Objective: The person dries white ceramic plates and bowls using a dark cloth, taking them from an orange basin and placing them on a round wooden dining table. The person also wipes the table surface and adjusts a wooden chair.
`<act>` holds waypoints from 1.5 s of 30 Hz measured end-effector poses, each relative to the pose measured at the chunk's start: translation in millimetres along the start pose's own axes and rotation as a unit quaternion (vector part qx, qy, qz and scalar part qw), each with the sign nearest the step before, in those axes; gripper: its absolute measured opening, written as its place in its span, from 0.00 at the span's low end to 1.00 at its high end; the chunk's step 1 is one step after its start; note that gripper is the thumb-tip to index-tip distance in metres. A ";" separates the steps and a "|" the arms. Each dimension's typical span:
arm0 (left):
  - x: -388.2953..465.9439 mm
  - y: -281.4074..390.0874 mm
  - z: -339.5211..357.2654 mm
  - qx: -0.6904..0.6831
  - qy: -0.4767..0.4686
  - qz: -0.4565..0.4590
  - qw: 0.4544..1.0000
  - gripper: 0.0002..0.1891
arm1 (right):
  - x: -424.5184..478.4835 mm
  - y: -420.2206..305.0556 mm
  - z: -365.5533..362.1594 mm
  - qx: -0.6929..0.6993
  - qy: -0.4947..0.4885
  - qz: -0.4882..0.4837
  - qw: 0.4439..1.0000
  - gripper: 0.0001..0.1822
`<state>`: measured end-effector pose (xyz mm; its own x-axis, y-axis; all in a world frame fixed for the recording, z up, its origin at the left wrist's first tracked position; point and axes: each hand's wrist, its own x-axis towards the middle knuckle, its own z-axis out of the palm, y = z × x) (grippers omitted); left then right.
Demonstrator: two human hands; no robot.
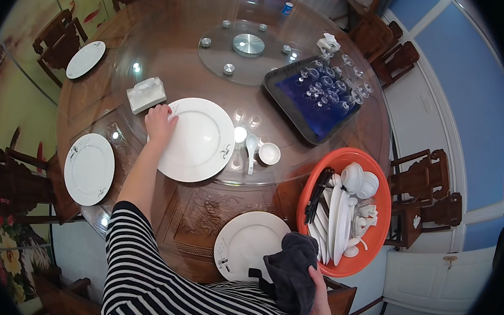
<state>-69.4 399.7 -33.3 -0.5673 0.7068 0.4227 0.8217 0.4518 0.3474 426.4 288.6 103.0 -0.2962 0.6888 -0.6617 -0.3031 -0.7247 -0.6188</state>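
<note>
My left hand [160, 126] is at the left rim of a large white plate [198, 140] on the glass turntable, thumb over the rim and fingers curled at its edge. A sliver of white under that rim may be another plate. My right hand [320, 291] holds a bunched dark grey cloth [292, 267] low in front of me. The cloth hangs over the right side of another white plate [250, 241] at the table's near edge. A white spoon [251, 151] and a small white bowl [269, 153] are right of the large plate.
An orange basin [380, 243] on the right holds plates, bowls, spoons and dark chopsticks. Behind it a dark tray [278, 99] carries many stemmed glasses [327, 81]. Tissue packs [146, 96] and more plates [89, 169] are about the round table [213, 194]; wooden chairs [24, 179] surround it.
</note>
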 end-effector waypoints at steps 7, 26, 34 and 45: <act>7.2 -10.4 13.8 0.045 -0.013 0.102 0.994 0.06 | 0.6 -5.6 32.0 -0.007 0.000 0.004 1.000 0.30; -216.8 -129.4 -147.6 -0.140 0.144 -0.276 0.940 0.17 | 5.9 -23.4 27.2 -0.032 -0.118 0.045 0.991 0.29; -437.5 -161.0 -211.0 0.025 0.092 -0.401 0.911 0.20 | 0.5 -130.7 -18.7 -0.026 -0.099 -0.197 0.975 0.27; -340.0 57.0 -185.2 -0.290 -0.025 -0.261 0.920 0.13 | 126.6 -123.5 -102.3 -0.652 0.063 -0.465 0.596 0.24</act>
<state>160.2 84.3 -2.2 -0.8614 0.5066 0.0370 0.2623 0.3813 0.8864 519.0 463.5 52.3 -0.4542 0.8557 0.2480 0.7019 0.5151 -0.4919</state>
